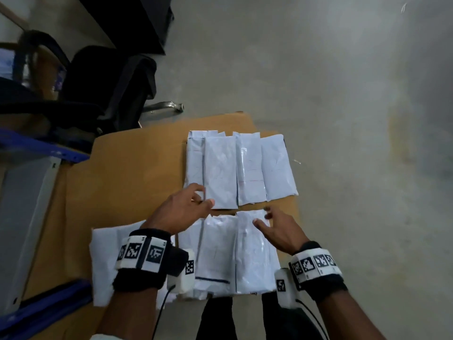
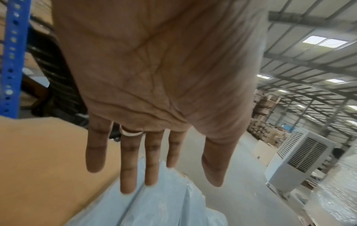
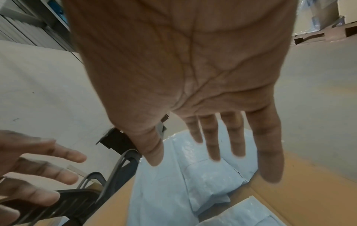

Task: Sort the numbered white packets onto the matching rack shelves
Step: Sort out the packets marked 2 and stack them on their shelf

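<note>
Several white packets lie in two rows on a cardboard sheet (image 1: 137,173) on the floor. My left hand (image 1: 203,196) is at the near edge of the far row (image 1: 245,168), its fingers straight and spread, holding nothing. I cannot tell whether it touches a packet. My right hand (image 1: 263,217) is over the far end of the near row (image 1: 228,253), also open and empty. In the left wrist view the left hand (image 2: 193,172) shows an open palm above the packets (image 2: 164,201). In the right wrist view the right hand (image 3: 176,152) is spread above more packets (image 3: 193,180).
A blue and grey rack (image 1: 31,192) stands at the left, its blue post (image 2: 11,61) close by. A black chair (image 1: 98,89) is behind the cardboard. Another white packet (image 1: 105,261) lies at the near left. A white air cooler (image 2: 295,160) stands across the grey concrete floor (image 1: 355,119).
</note>
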Available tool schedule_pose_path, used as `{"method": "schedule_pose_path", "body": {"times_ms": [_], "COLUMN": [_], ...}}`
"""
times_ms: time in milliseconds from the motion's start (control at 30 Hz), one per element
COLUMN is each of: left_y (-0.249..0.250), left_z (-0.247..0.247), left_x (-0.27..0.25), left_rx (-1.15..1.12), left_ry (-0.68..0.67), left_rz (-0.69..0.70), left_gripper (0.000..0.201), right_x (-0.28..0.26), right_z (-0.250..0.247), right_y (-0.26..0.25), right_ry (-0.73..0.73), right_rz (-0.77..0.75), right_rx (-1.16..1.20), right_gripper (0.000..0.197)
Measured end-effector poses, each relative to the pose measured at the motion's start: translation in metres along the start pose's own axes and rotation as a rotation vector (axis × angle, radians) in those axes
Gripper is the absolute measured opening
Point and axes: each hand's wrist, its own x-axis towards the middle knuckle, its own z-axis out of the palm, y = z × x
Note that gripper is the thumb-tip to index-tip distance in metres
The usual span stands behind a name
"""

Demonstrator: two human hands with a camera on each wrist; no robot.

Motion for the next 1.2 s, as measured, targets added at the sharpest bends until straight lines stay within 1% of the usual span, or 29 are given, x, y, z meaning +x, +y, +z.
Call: {"method": "schedule_pose_path", "body": {"times_ms": [33, 100, 167, 300, 400, 500, 633, 700, 767, 867, 900, 967, 1033, 1067, 1133, 1200], "left_y": [-0.001, -0.005, -0.011, -0.022, -0.033, -0.048, -0.061, -0.062, -0.061, -0.06, -0.061, -0.068, -0.074, -0.076, -0.08, -0.083], "left_z": [0.005, 0.019, 0.037, 0.07, 0.089, 0.102, 0.108, 0.106, 0.1, 0.087, 0.084, 0.083, 0.086, 0.089, 0.096, 0.106], "left_x": [0.018, 0.057, 0.094, 0.149, 0.171, 0.182, 0.189, 0.188, 0.184, 0.182, 0.184, 0.189, 0.191, 0.19, 0.186, 0.182], "left_rx": [-0.014, 0.015, 0.046, 0.074, 0.085, 0.069, -0.009, -0.097, -0.136, -0.098, -0.079, 0.002, 0.056, 0.058, 0.072, 0.093], "left_ry": [0.021, 0.099, 0.225, 0.51, 0.653, 0.745, 0.824, 0.855, 0.92, 1.01, 1.019, 1.009, 0.946, 0.89, 0.769, 0.692], "left_rz": [-0.025, -0.073, -0.099, -0.113, -0.15, -0.158, -0.025, 0.026, 0.04, 0.027, 0.006, -0.042, -0.041, -0.021, 0.001, -0.021], "left_gripper": [0.062, 0.076, 0.079, 0.064, 0.056, 0.043, 0.019, 0.015, 0.013, 0.02, 0.025, 0.042, 0.062, 0.07, 0.088, 0.109], "right_x": [0.02, 0.059, 0.094, 0.141, 0.16, 0.168, 0.172, 0.174, 0.175, 0.175, 0.175, 0.177, 0.179, 0.18, 0.182, 0.183], "right_z": [-0.001, 0.0, 0.004, 0.016, 0.029, 0.047, 0.068, 0.074, 0.076, 0.075, 0.074, 0.073, 0.073, 0.073, 0.072, 0.072], "right_y": [0.002, 0.003, 0.004, 0.005, 0.007, 0.013, 0.019, 0.019, 0.017, 0.012, 0.011, 0.009, 0.008, 0.009, 0.012, 0.016], "right_ry": [0.015, 0.074, 0.138, 0.228, 0.288, 0.325, 0.386, 0.4, 0.427, 0.495, 0.511, 0.519, 0.505, 0.496, 0.481, 0.473], "right_rz": [0.011, 0.009, -0.01, -0.084, -0.135, -0.149, -0.187, -0.202, -0.223, -0.255, -0.26, -0.261, -0.257, -0.257, -0.269, -0.288], "right_rx": [-0.008, -0.03, -0.062, -0.146, -0.225, -0.266, -0.209, -0.168, -0.159, -0.183, -0.2, -0.24, -0.282, -0.293, -0.282, -0.243], "right_gripper": [0.07, 0.08, 0.088, 0.101, 0.106, 0.105, 0.097, 0.093, 0.09, 0.088, 0.088, 0.086, 0.085, 0.084, 0.085, 0.088]}}
